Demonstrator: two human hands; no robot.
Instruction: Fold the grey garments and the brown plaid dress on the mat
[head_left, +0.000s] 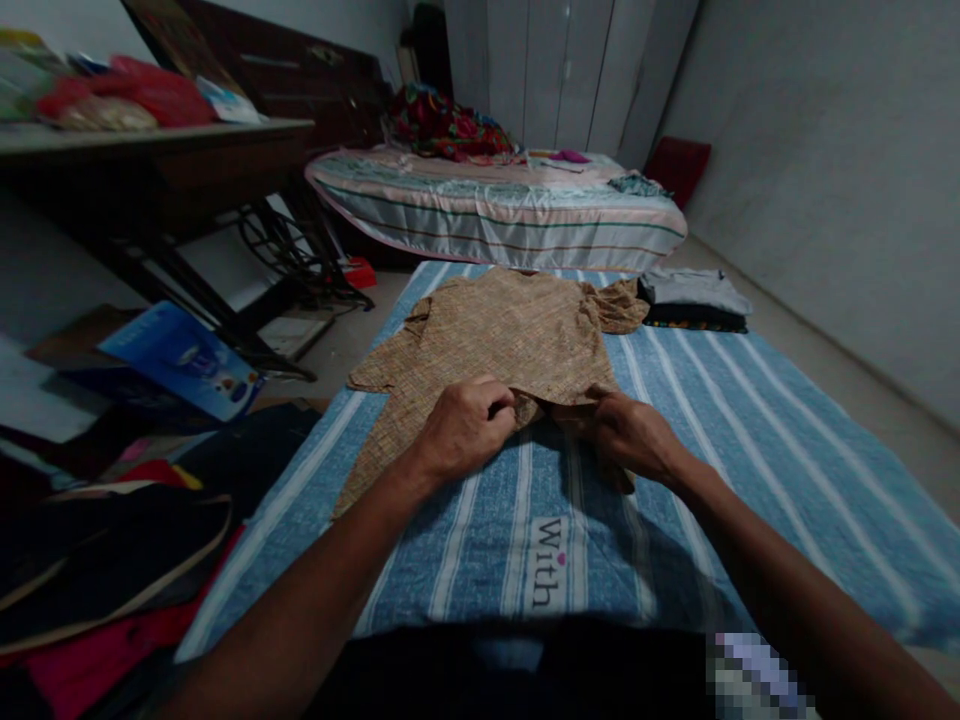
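Note:
A brown patterned shirt (517, 325) lies spread on a blue and white striped cloth (480, 560), its sleeves out to both sides. My left hand (472, 425) is closed on the shirt's near hem, left of the middle. Farther right, my right hand (630, 430) pinches the same hem. Between the two hands the edge is lifted a little, leaving a dark gap below it. Part of the shirt's lower left side stretches toward me beside my left forearm.
Folded clothes (694, 298) are stacked at the far right of the striped cloth. Beyond stands a bed (495, 215) with a red floral blanket (450, 125). A sewing table (157, 150), a blue box (184, 360) and piled clothes (112, 550) are on the left.

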